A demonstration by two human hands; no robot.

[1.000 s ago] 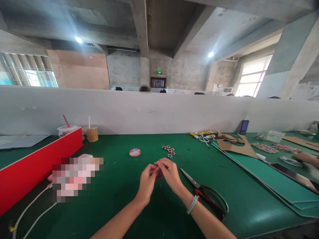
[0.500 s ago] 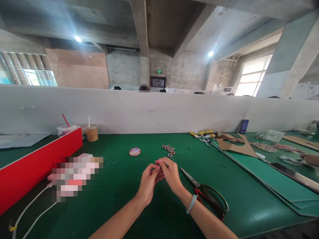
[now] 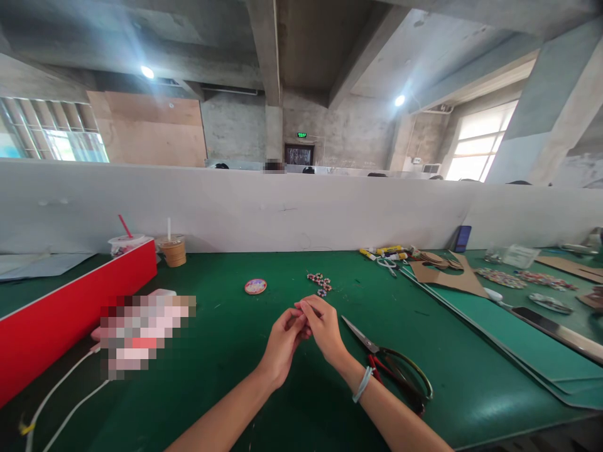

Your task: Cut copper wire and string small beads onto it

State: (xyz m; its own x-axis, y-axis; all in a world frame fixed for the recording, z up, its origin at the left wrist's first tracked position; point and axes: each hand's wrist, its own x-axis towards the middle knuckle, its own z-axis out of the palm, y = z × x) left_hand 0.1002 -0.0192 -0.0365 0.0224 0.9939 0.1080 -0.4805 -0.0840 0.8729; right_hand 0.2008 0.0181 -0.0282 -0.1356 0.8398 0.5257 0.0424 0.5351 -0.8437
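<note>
My left hand (image 3: 281,345) and my right hand (image 3: 323,329) meet over the green table, fingertips pinched together. Whatever lies between them is hidden by the fingers or too small to name. Just beyond the fingertips is a small cluster of flower-like pieces (image 3: 320,283). To its left lies a round disc (image 3: 255,287) with a red rim and a pale, colourful middle. Close by my right forearm rest large scissors (image 3: 377,355) with red on the handles, blades pointing away to the left.
A red panel (image 3: 80,314) and a blurred pink object (image 3: 141,333) with white cables stand left, near an iced drink cup (image 3: 173,251). Yellow marker pens (image 3: 389,251), cut cardboard (image 3: 452,276), green mats (image 3: 522,339) and a phone (image 3: 556,329) lie right. A white partition (image 3: 282,210) runs behind.
My hands stay pinched together in nearly the same place, with only slight finger movement. At the far right, the hand-like shape near the silvery piece has drawn back.
</note>
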